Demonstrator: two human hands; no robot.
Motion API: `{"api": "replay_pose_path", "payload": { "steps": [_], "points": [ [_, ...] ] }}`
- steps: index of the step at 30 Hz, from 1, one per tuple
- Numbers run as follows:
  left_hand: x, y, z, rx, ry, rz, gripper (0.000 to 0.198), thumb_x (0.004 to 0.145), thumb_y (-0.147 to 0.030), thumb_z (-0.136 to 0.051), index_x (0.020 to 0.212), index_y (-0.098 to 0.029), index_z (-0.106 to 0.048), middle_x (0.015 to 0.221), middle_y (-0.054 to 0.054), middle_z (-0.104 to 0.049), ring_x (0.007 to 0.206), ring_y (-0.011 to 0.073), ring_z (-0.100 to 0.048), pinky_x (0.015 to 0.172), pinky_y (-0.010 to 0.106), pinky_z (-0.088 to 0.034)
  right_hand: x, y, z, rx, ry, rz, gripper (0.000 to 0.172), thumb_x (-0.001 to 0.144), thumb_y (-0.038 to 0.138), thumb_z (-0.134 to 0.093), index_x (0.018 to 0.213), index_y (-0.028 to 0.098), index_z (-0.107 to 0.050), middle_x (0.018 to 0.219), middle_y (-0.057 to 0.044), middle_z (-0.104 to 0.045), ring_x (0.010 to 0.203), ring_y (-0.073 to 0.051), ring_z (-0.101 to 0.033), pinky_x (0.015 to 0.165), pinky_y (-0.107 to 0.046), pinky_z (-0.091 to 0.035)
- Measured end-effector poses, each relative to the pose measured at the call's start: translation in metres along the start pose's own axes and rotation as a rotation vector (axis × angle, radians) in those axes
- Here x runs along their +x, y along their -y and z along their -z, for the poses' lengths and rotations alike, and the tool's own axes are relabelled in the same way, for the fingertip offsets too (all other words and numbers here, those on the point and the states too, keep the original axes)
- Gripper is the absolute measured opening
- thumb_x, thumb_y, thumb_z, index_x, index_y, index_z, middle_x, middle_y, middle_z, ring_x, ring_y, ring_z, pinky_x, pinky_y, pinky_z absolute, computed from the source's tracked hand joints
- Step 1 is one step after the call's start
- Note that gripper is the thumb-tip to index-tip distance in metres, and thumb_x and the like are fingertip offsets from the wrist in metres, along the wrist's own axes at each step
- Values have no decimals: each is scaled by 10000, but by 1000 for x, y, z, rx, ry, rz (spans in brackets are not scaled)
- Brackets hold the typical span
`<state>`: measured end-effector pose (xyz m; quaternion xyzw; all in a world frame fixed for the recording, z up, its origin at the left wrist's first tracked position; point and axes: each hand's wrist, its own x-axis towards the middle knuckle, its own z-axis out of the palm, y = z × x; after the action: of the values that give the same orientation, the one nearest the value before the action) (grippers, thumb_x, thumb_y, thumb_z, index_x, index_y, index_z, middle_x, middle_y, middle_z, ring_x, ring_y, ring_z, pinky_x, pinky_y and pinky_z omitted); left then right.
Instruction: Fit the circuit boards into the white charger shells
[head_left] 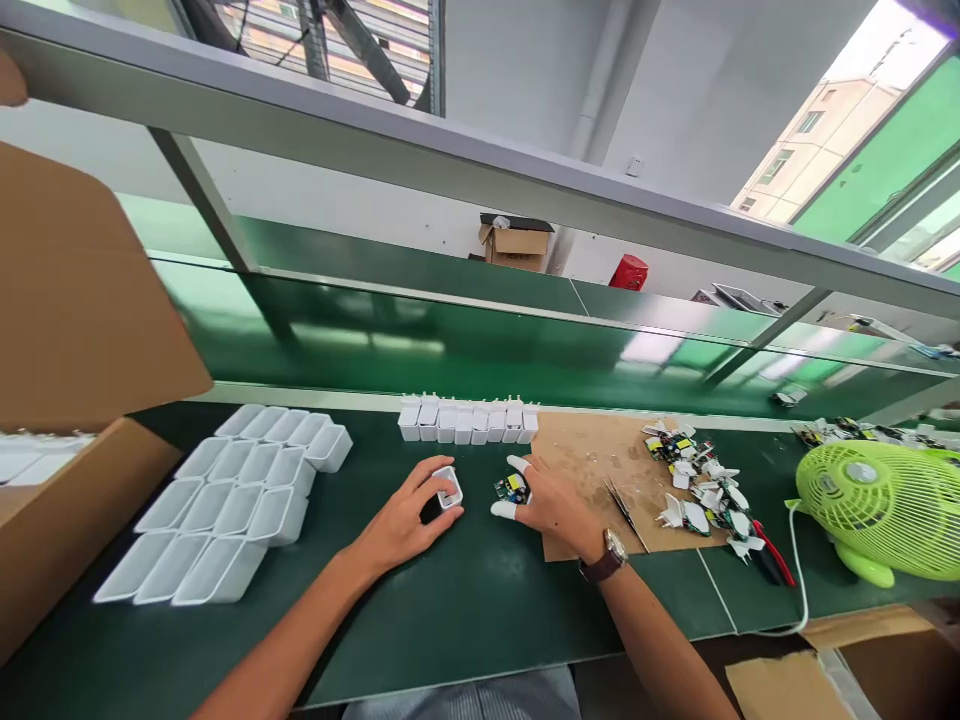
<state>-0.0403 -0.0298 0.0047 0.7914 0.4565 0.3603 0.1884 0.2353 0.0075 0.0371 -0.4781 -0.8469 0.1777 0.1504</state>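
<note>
My left hand (409, 515) is curled around a small white charger shell (448, 488), its open side facing right, resting on the green bench. My right hand (544, 500), with white finger cots on thumb and forefinger, pinches a small circuit board (511, 488) with yellow and black parts, just right of the shell. The board and shell are a short gap apart. A row of assembled white shells (466, 420) stands behind both hands.
Several empty white shells (225, 500) lie in rows at left beside an open cardboard box (67, 480). A cardboard mat (592, 455) holds tweezers (622, 505), loose boards and plug caps (701, 480). Red-handled cutters (772, 560) and a green fan (877, 505) sit at right.
</note>
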Motion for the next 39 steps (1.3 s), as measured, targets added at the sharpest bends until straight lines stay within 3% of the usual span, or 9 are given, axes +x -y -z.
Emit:
{"api": "replay_pose_path", "payload": {
  "steps": [3, 6, 9, 15, 23, 28, 32, 34, 39],
  "points": [
    [3, -1, 3, -51, 12, 44, 254, 913, -317, -655, 1143, -237, -581, 1318, 121, -620, 1189, 257, -663, 989, 390, -579, -5, -13, 5, 41, 98, 158, 710, 797, 161, -742, 1469, 186, -512, 1444, -161, -576, 1372, -330, -514, 1142, -502, -446],
    [5, -2, 4, -88, 53, 95, 419, 888, -295, -668, 1281, -241, -533, 1294, 111, -638, 1160, 263, -675, 981, 395, -583, -11, -21, 12, 58, 164, 161, 738, 748, 30, -640, 1460, 189, -531, 1355, -148, -623, 1317, -316, -551, 1113, -496, -475],
    [5, -1, 5, -108, 100, 126, 561, 892, -287, -660, 1417, -255, -466, 1378, 115, -604, 1218, 278, -654, 1022, 411, -569, -8, -17, 11, 108, 129, 118, 732, 758, 36, -613, 1467, 194, -523, 1220, -121, -661, 1140, -278, -634, 1017, -455, -540],
    [1, 1, 1, -189, 95, 84, 844, 843, -187, -659, 1587, -263, -269, 1494, 146, -521, 1367, 303, -557, 1164, 481, -464, 18, -9, -10, 516, -5, 115, 688, 845, 159, -612, 1505, 276, -462, 1260, -79, -615, 952, -182, -668, 888, -363, -603],
    [4, 7, -5, -30, -10, 290, 647, 889, -407, -733, 1466, -305, -456, 1376, 104, -560, 1261, 293, -610, 1048, 458, -538, 19, -15, -31, 645, -21, 53, 707, 796, 115, -583, 1484, 222, -462, 1131, -74, -589, 822, -140, -600, 717, -272, -566],
    [7, -1, 8, -47, 111, 295, 916, 773, -506, -840, 1543, -300, -389, 1495, 150, -489, 1134, 288, -651, 920, 429, -591, 14, -14, -28, 614, -28, -111, 651, 825, 150, -625, 1463, 182, -496, 1016, -54, -667, 765, -150, -615, 749, -309, -569],
    [8, -1, 13, -127, 213, 312, 731, 827, -433, -801, 1464, -284, -477, 1229, 97, -676, 887, 210, -670, 786, 370, -604, 16, -10, -25, 642, -23, -201, 615, 801, 135, -647, 1406, 174, -540, 920, -28, -691, 666, -134, -598, 666, -280, -561],
    [8, 1, 11, -95, 186, 318, 605, 835, -423, -794, 1374, -285, -557, 1108, 64, -696, 906, 221, -672, 802, 377, -605, 14, -6, -25, 622, -73, -174, 604, 807, 131, -629, 1402, 188, -538, 955, -37, -689, 653, -130, -597, 669, -288, -573],
    [8, 5, 2, 1, -3, 133, 571, 882, -388, -762, 1396, -298, -529, 1321, 111, -638, 1242, 306, -607, 1041, 501, -542, 3, 13, -27, 598, -270, 145, 599, 881, 166, -608, 1452, 269, -461, 1285, -103, -642, 863, -182, -692, 775, -342, -620]
  ]
}}
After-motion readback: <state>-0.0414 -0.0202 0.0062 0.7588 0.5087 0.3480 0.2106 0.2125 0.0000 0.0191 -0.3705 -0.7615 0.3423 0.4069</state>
